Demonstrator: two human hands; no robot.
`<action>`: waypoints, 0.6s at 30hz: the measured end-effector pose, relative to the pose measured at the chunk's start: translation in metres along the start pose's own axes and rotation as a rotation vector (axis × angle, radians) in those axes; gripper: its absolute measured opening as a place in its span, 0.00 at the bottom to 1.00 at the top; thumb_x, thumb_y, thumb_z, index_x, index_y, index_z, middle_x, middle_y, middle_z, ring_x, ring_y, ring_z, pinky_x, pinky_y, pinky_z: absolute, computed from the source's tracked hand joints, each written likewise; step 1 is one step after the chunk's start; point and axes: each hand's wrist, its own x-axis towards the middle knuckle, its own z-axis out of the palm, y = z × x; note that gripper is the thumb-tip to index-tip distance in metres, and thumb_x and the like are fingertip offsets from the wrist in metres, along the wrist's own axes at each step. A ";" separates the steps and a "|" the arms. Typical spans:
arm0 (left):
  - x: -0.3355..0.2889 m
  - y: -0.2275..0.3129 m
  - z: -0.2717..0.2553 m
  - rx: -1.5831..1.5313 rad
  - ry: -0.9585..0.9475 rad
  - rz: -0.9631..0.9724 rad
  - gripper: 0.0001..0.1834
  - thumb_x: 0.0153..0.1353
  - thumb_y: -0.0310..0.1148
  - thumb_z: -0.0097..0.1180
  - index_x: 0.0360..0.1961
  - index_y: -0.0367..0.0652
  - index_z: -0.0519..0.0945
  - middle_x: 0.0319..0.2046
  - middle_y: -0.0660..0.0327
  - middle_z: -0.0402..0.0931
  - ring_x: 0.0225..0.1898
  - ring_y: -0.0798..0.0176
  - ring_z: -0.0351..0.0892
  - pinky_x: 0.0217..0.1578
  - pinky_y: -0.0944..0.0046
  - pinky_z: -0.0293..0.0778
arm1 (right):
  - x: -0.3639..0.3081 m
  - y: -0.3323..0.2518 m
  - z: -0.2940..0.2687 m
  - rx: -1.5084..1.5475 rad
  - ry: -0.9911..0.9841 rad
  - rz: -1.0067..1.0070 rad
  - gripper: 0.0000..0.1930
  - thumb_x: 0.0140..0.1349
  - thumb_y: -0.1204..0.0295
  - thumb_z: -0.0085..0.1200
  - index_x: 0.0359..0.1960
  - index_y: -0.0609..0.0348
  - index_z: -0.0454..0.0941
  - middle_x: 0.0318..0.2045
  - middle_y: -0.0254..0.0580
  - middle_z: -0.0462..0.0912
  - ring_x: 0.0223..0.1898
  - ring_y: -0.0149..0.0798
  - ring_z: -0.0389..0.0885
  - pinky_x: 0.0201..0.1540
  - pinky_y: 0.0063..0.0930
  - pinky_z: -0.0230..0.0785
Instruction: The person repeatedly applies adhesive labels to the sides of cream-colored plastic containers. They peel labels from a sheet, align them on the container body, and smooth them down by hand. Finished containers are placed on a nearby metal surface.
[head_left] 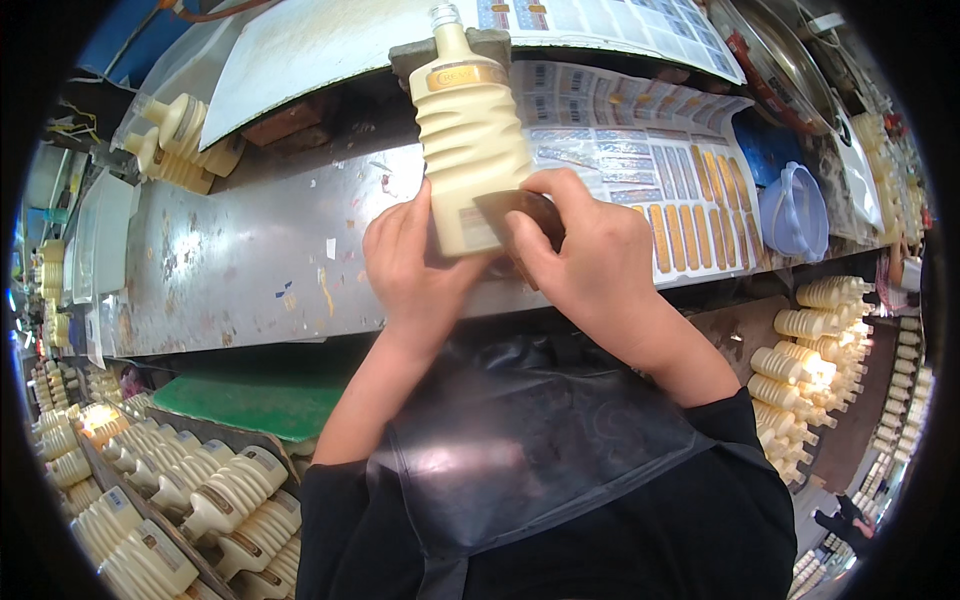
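Observation:
A cream plastic bottle [470,150] with wavy ridges lies in front of me, its neck pointing away and resting at a grey block [492,44]. My left hand [405,265] grips the bottle's base from the left. In my right hand [605,255] is a dark brown flat scraper [532,215], pinched between thumb and fingers. Its edge is against the lower part of the bottle, beside a small pale rectangular label [474,222]. Near the bottle's shoulder runs a gold label [466,77]. Sticker sheets [690,150] with gold and silver strips lie right of the bottle.
The metal bench [230,260] carries a few scraps. More cream bottles lie at its far left [180,150], in crates at lower left [235,490] and stacked at right [815,370]. A lavender plastic basket [795,212] stands at the right. A white board [320,50] overhangs the back.

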 end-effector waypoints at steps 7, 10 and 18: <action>-0.004 -0.006 0.001 -0.066 -0.033 -0.017 0.44 0.43 0.37 0.80 0.63 0.33 0.78 0.48 0.51 0.83 0.51 0.47 0.80 0.56 0.51 0.73 | -0.011 0.013 0.007 0.097 -0.051 0.130 0.11 0.67 0.66 0.57 0.45 0.57 0.75 0.20 0.54 0.82 0.24 0.60 0.84 0.30 0.50 0.74; -0.008 -0.016 -0.001 -0.146 -0.082 -0.080 0.45 0.44 0.33 0.80 0.66 0.34 0.76 0.53 0.51 0.81 0.54 0.49 0.79 0.59 0.54 0.72 | -0.010 0.039 0.005 0.111 -0.097 0.310 0.11 0.67 0.65 0.57 0.46 0.56 0.76 0.20 0.57 0.82 0.26 0.60 0.84 0.31 0.51 0.74; -0.012 -0.011 0.001 -0.128 -0.097 -0.176 0.49 0.46 0.38 0.81 0.67 0.30 0.72 0.56 0.44 0.79 0.57 0.43 0.78 0.60 0.50 0.72 | -0.026 0.030 0.014 0.344 0.002 0.171 0.11 0.68 0.72 0.59 0.50 0.56 0.76 0.16 0.36 0.74 0.15 0.32 0.69 0.22 0.31 0.60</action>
